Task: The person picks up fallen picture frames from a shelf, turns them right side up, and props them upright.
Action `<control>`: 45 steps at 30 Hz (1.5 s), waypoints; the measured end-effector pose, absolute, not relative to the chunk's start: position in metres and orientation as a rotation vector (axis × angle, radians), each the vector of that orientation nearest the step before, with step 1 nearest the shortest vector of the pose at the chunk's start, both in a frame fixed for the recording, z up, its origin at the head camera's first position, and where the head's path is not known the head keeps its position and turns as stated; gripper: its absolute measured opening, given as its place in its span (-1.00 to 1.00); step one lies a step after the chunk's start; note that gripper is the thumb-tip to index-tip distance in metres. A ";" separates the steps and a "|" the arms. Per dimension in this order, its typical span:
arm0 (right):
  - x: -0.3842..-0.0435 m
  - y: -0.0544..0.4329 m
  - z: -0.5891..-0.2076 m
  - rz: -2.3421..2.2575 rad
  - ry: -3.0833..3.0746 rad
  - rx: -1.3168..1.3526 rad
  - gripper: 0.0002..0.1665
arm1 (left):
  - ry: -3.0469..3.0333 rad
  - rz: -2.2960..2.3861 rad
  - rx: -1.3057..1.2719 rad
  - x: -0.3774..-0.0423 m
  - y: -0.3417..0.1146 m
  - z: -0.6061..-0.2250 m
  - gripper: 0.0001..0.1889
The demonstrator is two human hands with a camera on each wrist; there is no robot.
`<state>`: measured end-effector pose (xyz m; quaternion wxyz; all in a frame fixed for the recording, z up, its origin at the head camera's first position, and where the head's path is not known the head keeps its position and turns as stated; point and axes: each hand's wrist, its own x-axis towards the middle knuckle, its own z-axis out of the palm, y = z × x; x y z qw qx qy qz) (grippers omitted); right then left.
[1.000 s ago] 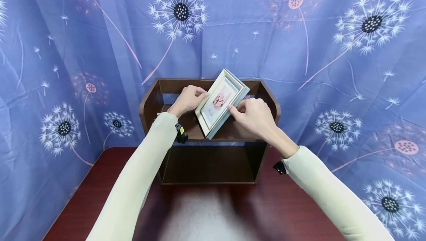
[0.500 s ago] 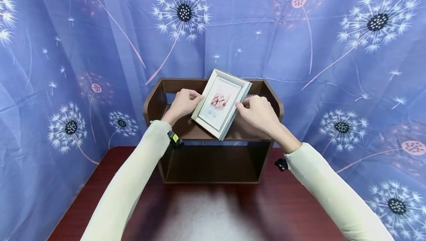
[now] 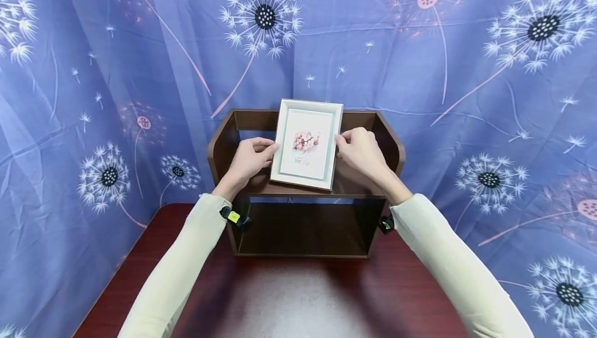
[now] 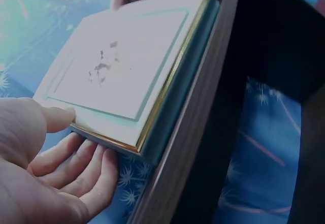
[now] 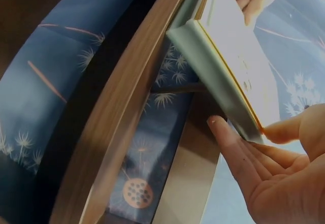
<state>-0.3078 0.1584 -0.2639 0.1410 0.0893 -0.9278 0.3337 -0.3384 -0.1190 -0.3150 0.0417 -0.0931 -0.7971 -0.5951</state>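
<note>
A white picture frame (image 3: 305,146) with a pink flower picture stands nearly upright over the upper shelf of a dark brown two-tier rack (image 3: 261,187). My left hand (image 3: 252,160) pinches its left edge, thumb on the front and fingers curled behind, as the left wrist view shows on the frame (image 4: 122,66). At the opposite edge, my right hand (image 3: 361,152) pinches it the same way. In the right wrist view the thumb of that hand (image 5: 284,168) lies at the front rim, fingers behind the frame's pale green side (image 5: 213,71). The bottom edge sits close over the shelf's front.
The rack's side walls (image 3: 392,146) rise left and right of the hands. Below lies its lower compartment (image 3: 303,229). It stands on a dark red table (image 3: 298,296), before a blue dandelion-print curtain (image 3: 350,27).
The picture frame has turned from a strong tilt to nearly upright and now faces forward. My left hand has moved down and my right hand slightly up as it turned.
</note>
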 end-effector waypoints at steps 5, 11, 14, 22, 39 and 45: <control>-0.315 0.151 -0.266 0.956 -2.660 0.282 -0.59 | -2.404 -1.995 -0.266 -0.330 -0.128 -0.318 -0.56; -0.320 0.147 -0.269 0.993 -2.640 0.293 -0.60 | -2.378 -2.039 -0.245 -0.325 -0.129 -0.319 -0.58; -0.321 0.147 -0.271 1.018 -2.632 0.289 -0.59 | -2.366 -2.038 -0.247 -0.326 -0.128 -0.320 -0.59; -0.321 0.145 -0.273 1.127 -2.624 0.267 -0.56 | -2.344 -1.996 -0.253 -0.326 -0.129 -0.321 -0.60; -0.252 0.189 -0.251 0.975 -2.445 0.276 -0.11 | -2.292 -1.023 -0.587 -0.259 -0.152 -0.281 -0.76; -0.237 0.214 -0.258 0.915 -2.124 0.400 -0.35 | -2.070 -0.725 -0.594 -0.245 -0.186 -0.286 -0.70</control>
